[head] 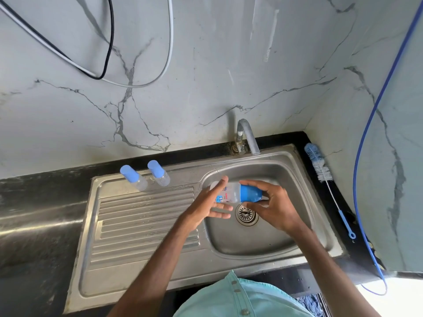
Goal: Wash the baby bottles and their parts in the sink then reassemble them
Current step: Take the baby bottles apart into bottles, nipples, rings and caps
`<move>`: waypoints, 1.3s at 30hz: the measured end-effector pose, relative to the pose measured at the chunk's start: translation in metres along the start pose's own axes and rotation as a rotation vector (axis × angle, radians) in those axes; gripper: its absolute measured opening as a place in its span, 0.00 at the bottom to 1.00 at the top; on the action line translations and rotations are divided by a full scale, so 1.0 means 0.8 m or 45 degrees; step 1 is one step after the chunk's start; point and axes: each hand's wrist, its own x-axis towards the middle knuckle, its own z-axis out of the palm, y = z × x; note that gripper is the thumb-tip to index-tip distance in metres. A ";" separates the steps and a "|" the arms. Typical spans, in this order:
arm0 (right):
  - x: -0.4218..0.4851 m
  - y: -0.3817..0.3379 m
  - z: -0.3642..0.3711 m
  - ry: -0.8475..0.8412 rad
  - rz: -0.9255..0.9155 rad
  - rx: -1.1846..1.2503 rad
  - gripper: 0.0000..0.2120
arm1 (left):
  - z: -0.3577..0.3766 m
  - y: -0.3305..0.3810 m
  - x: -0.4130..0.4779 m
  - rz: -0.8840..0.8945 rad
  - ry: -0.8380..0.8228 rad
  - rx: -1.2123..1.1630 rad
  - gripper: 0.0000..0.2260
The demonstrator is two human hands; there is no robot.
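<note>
Over the steel sink basin (270,239) I hold a clear baby bottle (233,193) on its side, its blue cap end pointing right. My right hand (272,209) grips the blue cap end. My left hand (211,203) lies against the bottle's clear body with the fingers spread and straight, not wrapped around it. Two more clear bottles with light blue caps, one (133,178) and the other (158,172), stand on the back of the ribbed drainboard (142,225), apart from my hands.
The tap (248,139) arches over the basin's back edge, with no water visible. A blue and white bottle brush (325,181) lies on the black counter right of the sink. The drain strainer (246,213) sits below my hands. A blue hose (366,170) hangs along the right wall.
</note>
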 end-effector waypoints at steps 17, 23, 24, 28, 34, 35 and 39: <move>-0.009 0.003 -0.006 -0.011 0.000 0.039 0.27 | -0.016 -0.008 0.009 -0.029 0.438 0.020 0.31; -0.004 0.010 -0.003 -0.018 0.065 0.256 0.27 | -0.015 -0.006 0.003 -0.102 0.295 -0.074 0.27; -0.003 0.010 -0.002 -0.018 0.076 0.291 0.28 | -0.014 -0.007 0.002 -0.108 0.281 -0.099 0.27; -0.004 0.008 0.002 -0.051 0.074 0.278 0.27 | -0.010 -0.010 -0.001 -0.082 0.231 -0.125 0.25; -0.003 -0.001 0.002 -0.070 0.067 0.181 0.27 | -0.007 -0.011 0.002 0.007 0.279 -0.066 0.25; -0.003 -0.003 0.002 -0.070 0.066 0.169 0.27 | -0.007 -0.010 0.001 0.015 0.289 -0.063 0.25; -0.003 -0.004 0.000 -0.059 0.083 0.230 0.26 | -0.008 -0.008 0.000 0.035 0.291 -0.050 0.26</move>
